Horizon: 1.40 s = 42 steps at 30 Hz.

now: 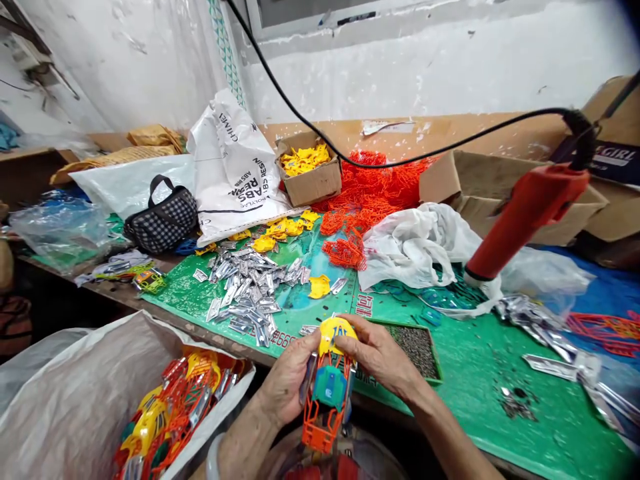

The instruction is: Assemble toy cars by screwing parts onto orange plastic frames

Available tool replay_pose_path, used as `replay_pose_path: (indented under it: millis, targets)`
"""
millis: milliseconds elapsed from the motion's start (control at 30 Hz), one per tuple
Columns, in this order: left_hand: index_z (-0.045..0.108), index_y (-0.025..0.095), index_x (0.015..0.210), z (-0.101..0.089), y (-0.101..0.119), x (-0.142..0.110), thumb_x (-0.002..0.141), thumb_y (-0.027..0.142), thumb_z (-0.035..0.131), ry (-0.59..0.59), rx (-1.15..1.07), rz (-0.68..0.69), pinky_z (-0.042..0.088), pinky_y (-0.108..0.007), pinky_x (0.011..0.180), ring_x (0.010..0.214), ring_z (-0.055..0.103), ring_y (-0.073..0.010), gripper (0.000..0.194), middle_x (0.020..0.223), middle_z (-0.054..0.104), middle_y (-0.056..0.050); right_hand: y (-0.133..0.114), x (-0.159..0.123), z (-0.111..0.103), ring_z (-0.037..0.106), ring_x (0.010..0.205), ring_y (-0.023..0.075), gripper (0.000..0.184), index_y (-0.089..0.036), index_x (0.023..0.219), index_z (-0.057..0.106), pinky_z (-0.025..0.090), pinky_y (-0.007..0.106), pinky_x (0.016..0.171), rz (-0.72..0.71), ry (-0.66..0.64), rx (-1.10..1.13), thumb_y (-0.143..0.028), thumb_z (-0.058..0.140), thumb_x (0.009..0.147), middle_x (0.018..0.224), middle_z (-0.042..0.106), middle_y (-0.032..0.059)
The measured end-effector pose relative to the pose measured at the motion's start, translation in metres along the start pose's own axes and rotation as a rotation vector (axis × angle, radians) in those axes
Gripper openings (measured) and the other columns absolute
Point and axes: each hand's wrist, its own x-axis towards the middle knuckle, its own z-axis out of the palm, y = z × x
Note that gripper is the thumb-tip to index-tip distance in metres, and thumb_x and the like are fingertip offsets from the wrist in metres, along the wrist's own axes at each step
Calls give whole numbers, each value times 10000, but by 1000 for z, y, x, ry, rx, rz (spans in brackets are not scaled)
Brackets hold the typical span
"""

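Note:
Both my hands grip a toy car body (pixel 330 387) with a yellow hood, a teal middle piece and an orange frame. My left hand (pixel 290 380) is closed round its left side. My right hand (pixel 380 357) holds the right side, thumb on the yellow hood. Just beyond them on the green tabletop (pixel 475 373) lie a single yellow hood (pixel 319 287) and a pile of silvery parts (pixel 250 287). Right of my right hand is a green tray of small dark screws (pixel 415 350).
A red electric screwdriver (pixel 525 220) hangs from a black cable at right. An open sack (pixel 150 333) of assembled car bodies stands at lower left. Behind are a box of yellow hoods (pixel 310 180), orange frames (pixel 375 187), a white resin sack (pixel 235 167) and a checked bag (pixel 163 217).

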Motion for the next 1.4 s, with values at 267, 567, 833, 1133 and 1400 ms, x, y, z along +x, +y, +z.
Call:
replay_pose_path:
  millis: [267, 567, 833, 1133, 1400]
  targets:
    - [713, 90, 1015, 0, -6, 2, 811, 421, 743, 8, 20, 1, 583, -294, 632, 661, 700, -190, 390, 830, 762, -98, 4, -9, 8, 640, 764, 200, 424, -186, 1153, 649, 487, 291, 686, 10, 144, -234, -497, 574, 873, 931, 733, 46]
    - [753, 76, 787, -11, 13, -1, 629, 413, 876, -111, 321, -121, 439, -182, 512, 522, 572, -94, 392, 661, 700, -47, 7, -26, 20, 713, 733, 293, 540, -165, 1217, 591, 400, 309, 609, -9, 182, -732, -597, 458, 924, 851, 759, 116]
    - [770, 107, 729, -9, 14, 0, 661, 360, 818, -164, 533, -129, 400, -184, 530, 557, 540, -103, 266, 653, 699, -26, 16, -36, 23, 730, 683, 286, 491, -158, 1099, 597, 316, 287, 550, 11, 138, -894, -596, 447, 935, 780, 759, 104]
    - [780, 97, 826, -13, 1, -3, 654, 356, 844, -112, 315, -182, 457, -195, 556, 589, 619, -123, 317, 713, 741, -65, -4, -43, -13, 609, 573, 172, 582, -204, 1326, 506, 415, 286, 523, -50, 251, -567, -526, 614, 853, 836, 708, 37]
    - [781, 79, 904, -23, -14, -7, 696, 292, 840, -75, 185, -224, 538, -242, 657, 669, 696, -154, 304, 832, 786, -108, -53, -14, -194, 460, 1205, 312, 768, -222, 1247, 506, 394, 473, 913, -420, 1276, -297, -247, 844, 558, 1415, 422, 171]
